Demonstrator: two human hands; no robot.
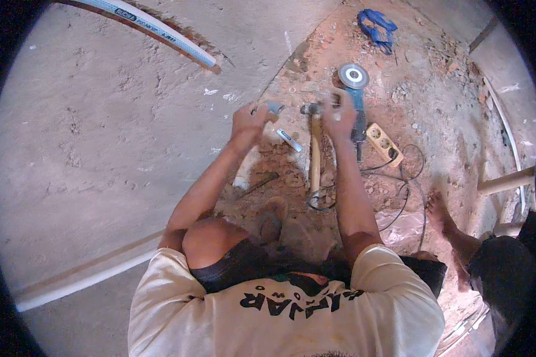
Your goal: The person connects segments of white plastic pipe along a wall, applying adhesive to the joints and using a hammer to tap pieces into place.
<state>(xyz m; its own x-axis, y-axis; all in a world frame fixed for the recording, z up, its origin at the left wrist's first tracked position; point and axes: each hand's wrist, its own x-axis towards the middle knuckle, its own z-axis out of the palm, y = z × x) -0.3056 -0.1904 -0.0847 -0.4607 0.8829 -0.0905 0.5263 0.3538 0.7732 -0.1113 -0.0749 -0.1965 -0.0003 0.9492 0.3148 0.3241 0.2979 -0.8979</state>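
Observation:
My left hand (249, 124) is closed around a grey pipe fitting (274, 107), whose end sticks out to the right of the fingers. My right hand (340, 118) is raised beside the hammer head, its fingers curled and smeared by motion; whether anything is in them does not show. Between the hands lies a hammer (315, 152) with a wooden handle pointing towards me. A small white and blue tube (289, 140) rests on the ground below the fitting. Just beyond my right hand is a teal angle grinder (355, 98) with a round disc.
A cream power strip (385, 144) with a dark cable (406, 178) sits to the right. Blue cord (377, 30) lies bundled farther off among rubble. At left is a concrete wall (119, 131) with a white pipe (167, 34). Another person's bare foot (439, 213) is at right.

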